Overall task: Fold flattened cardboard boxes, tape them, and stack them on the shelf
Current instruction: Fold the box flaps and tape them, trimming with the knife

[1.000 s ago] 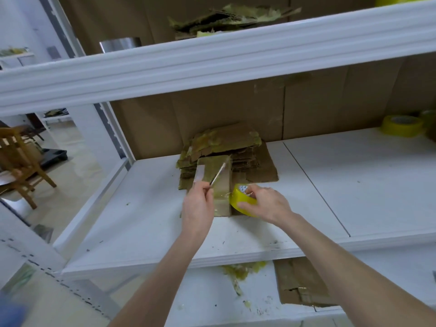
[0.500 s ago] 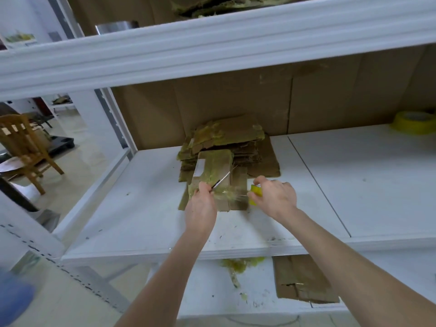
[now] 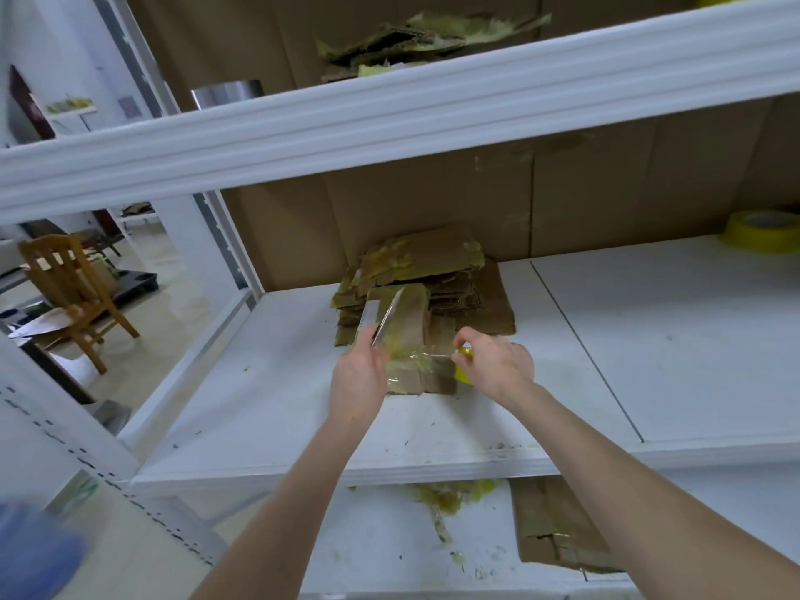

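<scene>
At a cardboard box (image 3: 411, 322), likely light and stiff and best held by its edges, the left hand (image 3: 361, 378) clamps its grip on a knife (image 3: 387, 316), the right hand (image 3: 498, 365) on a tape roll (image 3: 463, 371).

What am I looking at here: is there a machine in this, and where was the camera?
No machine: these are a person's two bare hands, filmed by one camera worn on the head, looking down at a white shelf. The left hand grips a thin metal blade. The right hand holds a yellow tape roll, with clear tape stretched across a small cardboard box. Behind it lies a stack of flattened cardboard; a spare tape roll sits far right.
</scene>
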